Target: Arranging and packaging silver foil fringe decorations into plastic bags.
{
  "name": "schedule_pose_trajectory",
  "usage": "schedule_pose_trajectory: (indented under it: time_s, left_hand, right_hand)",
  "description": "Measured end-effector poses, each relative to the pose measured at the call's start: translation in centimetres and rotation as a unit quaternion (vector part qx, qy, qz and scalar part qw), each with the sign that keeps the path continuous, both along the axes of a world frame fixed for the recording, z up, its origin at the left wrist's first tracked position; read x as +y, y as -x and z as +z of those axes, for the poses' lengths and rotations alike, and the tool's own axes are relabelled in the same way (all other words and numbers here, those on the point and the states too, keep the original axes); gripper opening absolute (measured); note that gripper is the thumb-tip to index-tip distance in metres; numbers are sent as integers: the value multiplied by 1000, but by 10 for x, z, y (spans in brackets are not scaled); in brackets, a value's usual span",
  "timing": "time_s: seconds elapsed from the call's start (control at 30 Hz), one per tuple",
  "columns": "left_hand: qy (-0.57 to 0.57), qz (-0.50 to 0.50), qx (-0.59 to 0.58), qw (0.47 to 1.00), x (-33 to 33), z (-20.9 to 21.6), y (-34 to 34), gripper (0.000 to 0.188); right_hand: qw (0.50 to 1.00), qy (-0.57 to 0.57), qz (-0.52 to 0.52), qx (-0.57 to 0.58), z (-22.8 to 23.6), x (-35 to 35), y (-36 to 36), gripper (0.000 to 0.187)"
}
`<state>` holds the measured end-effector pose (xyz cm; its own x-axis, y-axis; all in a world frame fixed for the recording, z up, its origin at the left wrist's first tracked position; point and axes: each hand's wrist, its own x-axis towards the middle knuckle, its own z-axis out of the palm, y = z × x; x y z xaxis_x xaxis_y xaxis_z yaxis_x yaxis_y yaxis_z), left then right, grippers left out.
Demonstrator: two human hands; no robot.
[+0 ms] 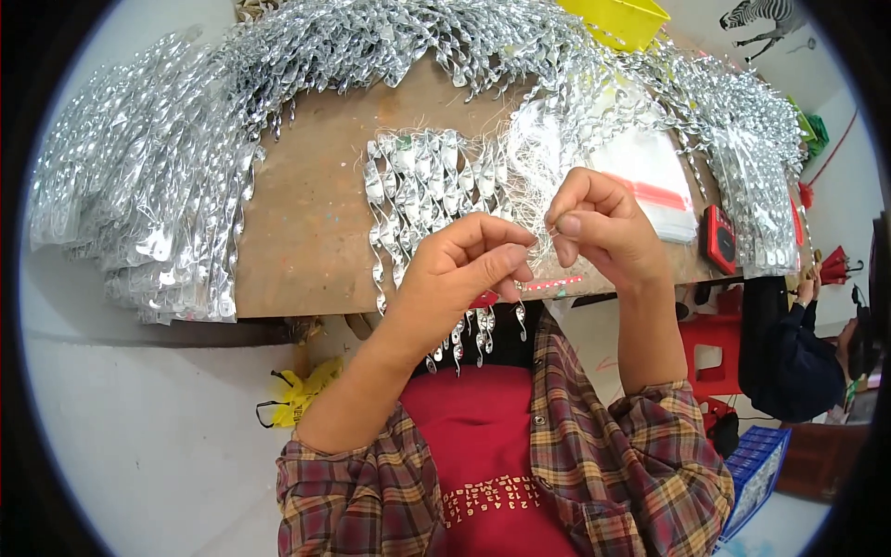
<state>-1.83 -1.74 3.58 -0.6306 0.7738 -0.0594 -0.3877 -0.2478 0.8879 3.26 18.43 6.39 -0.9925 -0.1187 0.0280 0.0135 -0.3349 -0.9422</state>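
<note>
My left hand (461, 271) and my right hand (608, 227) are close together above the table's near edge, both with thumb and fingers pinched. A fine pale thread (544, 232), hard to see, runs between the fingertips. Beneath and left of them lies a row of shiny silver twisted spiral strips (422, 181), with some lower ends hanging over the edge. Loose white threads (531, 176) lie in a tangle beside the strips, just beyond my fingers. My left hand hides part of the row.
Thick piles of silver spirals (148, 176) cover the table's left, back and right. Clear plastic bags (650, 186) with a red band lie right of the threads, near a small red-and-black device (719, 239). A yellow container (620, 20) stands behind. Another person (796, 357) sits at the far right.
</note>
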Motion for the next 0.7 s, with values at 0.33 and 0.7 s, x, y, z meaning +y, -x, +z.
schedule_pose_trajectory:
  time_s: [0.33, 0.7]
  left_hand:
    - [82, 44, 95, 991, -2, 4, -11, 16]
    - [131, 88, 141, 977, 1, -2, -11, 13]
  right_hand:
    - [996, -81, -48, 4, -9, 12, -6, 19]
    - [747, -592, -162, 256, 7, -20, -26, 21]
